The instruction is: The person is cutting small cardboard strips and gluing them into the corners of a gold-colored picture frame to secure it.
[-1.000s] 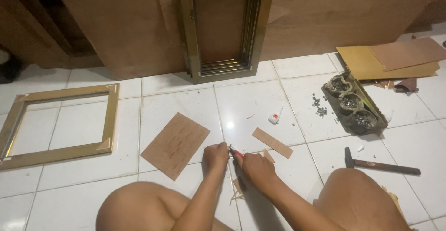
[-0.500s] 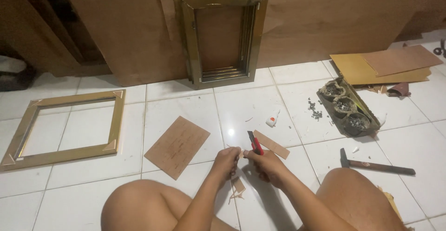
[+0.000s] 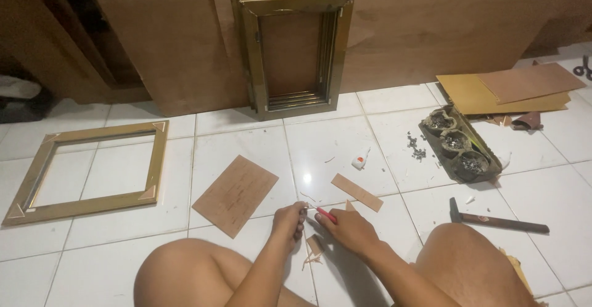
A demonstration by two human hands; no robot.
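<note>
I sit on a white tiled floor with my knees at both sides. My right hand [image 3: 349,228] grips a red-handled cutter [image 3: 327,215], its tip pointing left toward my left hand [image 3: 290,219]. My left hand pinches something small at the cutter's tip; what it holds is too small to make out. Thin wood offcuts [image 3: 313,249] lie on the tile just below both hands. A narrow brown strip [image 3: 357,191] lies just beyond my right hand. A brown rectangular board [image 3: 235,193] lies flat to the left of my left hand.
A gold picture frame [image 3: 89,169] lies flat at the left. Several gold frames [image 3: 293,50] lean on the brown wall panels. A small glue tube [image 3: 359,159], a tray of nails [image 3: 460,143], a hammer [image 3: 497,220] and cardboard sheets [image 3: 510,89] are at the right.
The view has tilted up slightly. My hands have stayed together at the same spot, and the red cutter has tipped from upright to lying level, pointing left.
</note>
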